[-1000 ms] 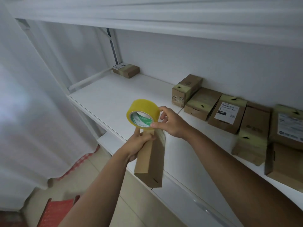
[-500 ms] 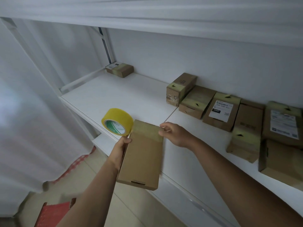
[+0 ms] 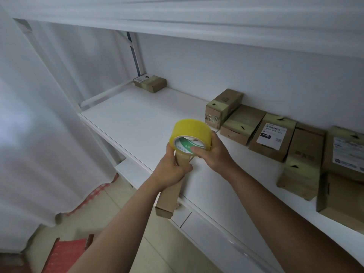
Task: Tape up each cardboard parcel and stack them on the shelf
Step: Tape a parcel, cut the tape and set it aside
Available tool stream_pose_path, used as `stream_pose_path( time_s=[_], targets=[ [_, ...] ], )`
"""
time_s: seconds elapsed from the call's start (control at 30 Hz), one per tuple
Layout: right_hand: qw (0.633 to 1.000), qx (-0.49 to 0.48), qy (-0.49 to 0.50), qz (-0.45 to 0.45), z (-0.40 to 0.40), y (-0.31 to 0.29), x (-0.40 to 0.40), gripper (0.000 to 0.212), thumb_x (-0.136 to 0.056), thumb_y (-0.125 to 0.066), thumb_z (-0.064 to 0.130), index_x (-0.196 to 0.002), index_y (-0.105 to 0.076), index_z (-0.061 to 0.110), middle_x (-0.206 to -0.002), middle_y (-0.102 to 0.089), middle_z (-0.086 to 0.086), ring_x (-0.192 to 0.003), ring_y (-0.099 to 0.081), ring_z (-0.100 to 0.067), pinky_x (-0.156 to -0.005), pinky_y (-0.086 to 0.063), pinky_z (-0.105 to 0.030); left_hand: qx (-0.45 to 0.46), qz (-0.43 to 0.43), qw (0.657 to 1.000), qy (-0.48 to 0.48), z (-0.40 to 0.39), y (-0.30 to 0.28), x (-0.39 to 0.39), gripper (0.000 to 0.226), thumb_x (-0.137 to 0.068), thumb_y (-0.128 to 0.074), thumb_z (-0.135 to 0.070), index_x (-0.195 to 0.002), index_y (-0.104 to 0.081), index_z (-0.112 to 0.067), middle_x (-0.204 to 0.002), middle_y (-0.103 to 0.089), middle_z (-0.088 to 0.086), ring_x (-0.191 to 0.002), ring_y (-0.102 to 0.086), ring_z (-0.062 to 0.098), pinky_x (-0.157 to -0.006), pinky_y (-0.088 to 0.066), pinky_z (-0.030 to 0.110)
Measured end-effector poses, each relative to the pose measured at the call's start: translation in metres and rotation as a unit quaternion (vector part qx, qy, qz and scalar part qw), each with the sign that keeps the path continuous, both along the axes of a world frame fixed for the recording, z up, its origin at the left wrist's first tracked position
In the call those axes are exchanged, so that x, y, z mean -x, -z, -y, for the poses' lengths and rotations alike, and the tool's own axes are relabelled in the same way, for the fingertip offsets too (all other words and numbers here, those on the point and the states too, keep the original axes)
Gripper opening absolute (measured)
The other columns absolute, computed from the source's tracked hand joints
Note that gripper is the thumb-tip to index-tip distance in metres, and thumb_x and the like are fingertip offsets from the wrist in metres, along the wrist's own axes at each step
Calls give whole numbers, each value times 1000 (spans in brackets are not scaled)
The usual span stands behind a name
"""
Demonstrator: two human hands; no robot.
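The left hand (image 3: 173, 170) is gripping a slim cardboard parcel (image 3: 169, 196) near its upper end, fingers curled round it, and is holding it on edge in front of the white shelf (image 3: 126, 119), so that its lower end is hanging below the shelf's near edge. The right hand (image 3: 212, 152) is grasping a yellow tape roll (image 3: 190, 135), with the thumb lying across the green and white core face and the fingers wrapping over the far side. The roll is sitting right at the parcel's top end, touching or nearly touching it; the contact is hidden behind the hands, so whether tape is being drawn out is hard to say.

On the shelf, toward the far right, a row of taped parcels is leaning along the wall: a tall narrow box (image 3: 222, 108), a flatter box (image 3: 243, 124) just beside it, a box with a white shipping label (image 3: 272, 136), a plain brown box (image 3: 303, 160) and, at the right edge, a larger labelled box (image 3: 346, 152) lying over another one (image 3: 342, 198). One small parcel (image 3: 150, 83) is sitting alone at the far left corner, well apart from the rest. A white curtain (image 3: 35, 115) is hanging on the left, and something red (image 3: 63, 255) is lying on the tiled floor near the bottom left.
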State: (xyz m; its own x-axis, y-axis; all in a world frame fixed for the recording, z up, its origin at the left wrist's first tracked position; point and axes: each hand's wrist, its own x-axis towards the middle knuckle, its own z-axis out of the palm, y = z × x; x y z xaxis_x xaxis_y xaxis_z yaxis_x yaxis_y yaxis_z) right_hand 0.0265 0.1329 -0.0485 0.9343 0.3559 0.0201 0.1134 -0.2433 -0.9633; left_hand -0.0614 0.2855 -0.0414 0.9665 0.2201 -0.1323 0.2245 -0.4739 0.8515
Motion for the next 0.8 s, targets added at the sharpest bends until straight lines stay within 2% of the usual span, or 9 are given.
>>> stream_pose_path(
  time_s=[0.1, 0.17, 0.3, 0.4, 0.5, 0.6, 0.7, 0.77, 0.8],
  targets=[
    [999, 19, 29, -18, 6, 9, 1, 71, -58, -69, 50, -121, -53, 23, -111, -65, 1, -102, -64, -21, -89, -55, -50, -25, -11, 999, 23, 9, -1, -8, 84, -86, -69, -18, -150, -15, -31, -119, -61, 1, -101, -61, 16, -75, -46, 24],
    [998, 11, 43, -33, 10, 12, 0, 68, -59, -70, 46, -122, -54, 25, -112, -65, 4, -103, -64, -19, -90, -56, -49, -49, -30, 998, 39, 12, -1, -12, 88, -84, -74, -19, -151, -18, -28, -129, -56, -1, -111, -55, 16, -85, -41, 24],
    [997, -9, 68, -47, 12, 16, 1, 49, -68, -67, 30, -115, -55, 25, -106, -63, 5, -98, -65, -18, -85, -58, -49, -99, -55, 993, 42, 15, -2, -15, 69, -88, -68, -20, -148, -34, -27, -136, -56, 4, -120, -53, 22, -90, -38, 26],
    [992, -4, 120, -34, 19, 17, 5, 36, -75, -63, 22, -110, -58, 18, -104, -63, -2, -96, -63, -22, -85, -57, -46, -111, -66, 991, 47, 11, -1, -15, 79, -90, -66, -24, -155, -21, -31, -142, -53, 6, -126, -51, 25, -94, -39, 27],
    [988, 31, 148, -25, 44, 24, 6, 32, -73, -57, 29, -100, -57, 13, -95, -61, -9, -90, -61, -28, -79, -53, -45, -75, -85, 993, 15, -7, -1, -10, 87, -94, -61, -34, -159, -3, -38, -153, -43, 5, -137, -44, 27, -105, -36, 29],
    [989, 65, 129, -30, 57, 35, 8, 13, -83, -62, 18, -86, -49, 15, -83, -52, -6, -79, -55, -25, -73, -53, -47, -54, -78, 995, 22, -17, 2, -5, 82, -96, -57, -34, -157, -4, -45, -156, -38, 1, -139, -42, 23, -107, -34, 27],
    [987, 82, 135, -20, 57, 36, 6, 15, -87, -61, 13, -86, -47, 16, -82, -51, -5, -78, -55, -24, -69, -50, -40, -77, -64, 994, 41, -13, 2, -7, 76, -98, -53, -32, -157, -8, -45, -157, -37, 1, -139, -41, 23, -103, -32, 23],
    [987, 95, 125, -12, 57, 35, 5, 14, -87, -61, 14, -87, -47, 16, -82, -53, -4, -78, -56, -25, -70, -52, -43, -127, -55, 988, 63, -14, 2, -8, 74, -99, -50, -34, -158, -6, -38, -161, -28, 0, -143, -34, 23, -108, -29, 26],
    [987, 105, 118, -9, 58, 35, 5, 15, -87, -61, 14, -88, -47, 15, -82, -53, -4, -78, -57, -25, -70, -53, -44, -171, -54, 981, 73, -14, 2, -8, 72, -100, -47, -37, -159, -5, -37, -164, -19, -2, -146, -30, 24, -112, -28, 32]
  ],
)
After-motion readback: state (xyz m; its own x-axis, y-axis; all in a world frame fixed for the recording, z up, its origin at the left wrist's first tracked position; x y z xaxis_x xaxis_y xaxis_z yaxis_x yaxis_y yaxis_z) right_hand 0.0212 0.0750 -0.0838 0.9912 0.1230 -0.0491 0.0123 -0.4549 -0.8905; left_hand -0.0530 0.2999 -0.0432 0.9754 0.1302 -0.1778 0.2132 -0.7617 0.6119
